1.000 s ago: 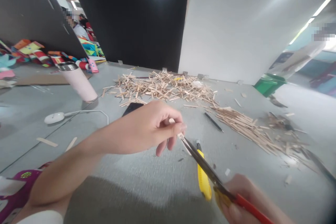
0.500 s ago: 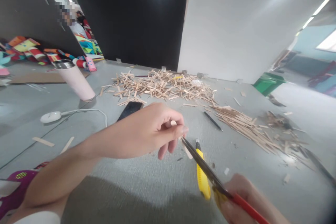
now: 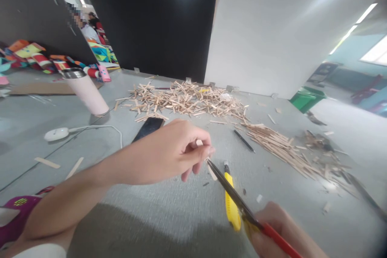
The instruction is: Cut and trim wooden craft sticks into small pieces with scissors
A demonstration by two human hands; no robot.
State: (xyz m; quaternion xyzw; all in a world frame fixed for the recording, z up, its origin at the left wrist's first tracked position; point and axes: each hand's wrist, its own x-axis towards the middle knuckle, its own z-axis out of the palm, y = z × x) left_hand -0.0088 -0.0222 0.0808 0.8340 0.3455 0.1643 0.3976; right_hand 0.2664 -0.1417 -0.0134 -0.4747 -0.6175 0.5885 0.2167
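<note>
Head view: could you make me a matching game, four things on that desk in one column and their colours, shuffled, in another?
Things:
1. utility knife
2. tumbler
3. bin
4. pen

Colours:
A. green
B. black
C. yellow
D. pale pink

Pairs: 1-C, 2-D, 3-A, 4-B

We count two heaps of wooden sticks (image 3: 187,100) (image 3: 281,145), one pair of scissors (image 3: 236,199), one yellow utility knife (image 3: 231,205), one pink tumbler (image 3: 86,90), one black pen (image 3: 244,141), one phone (image 3: 148,127).
</note>
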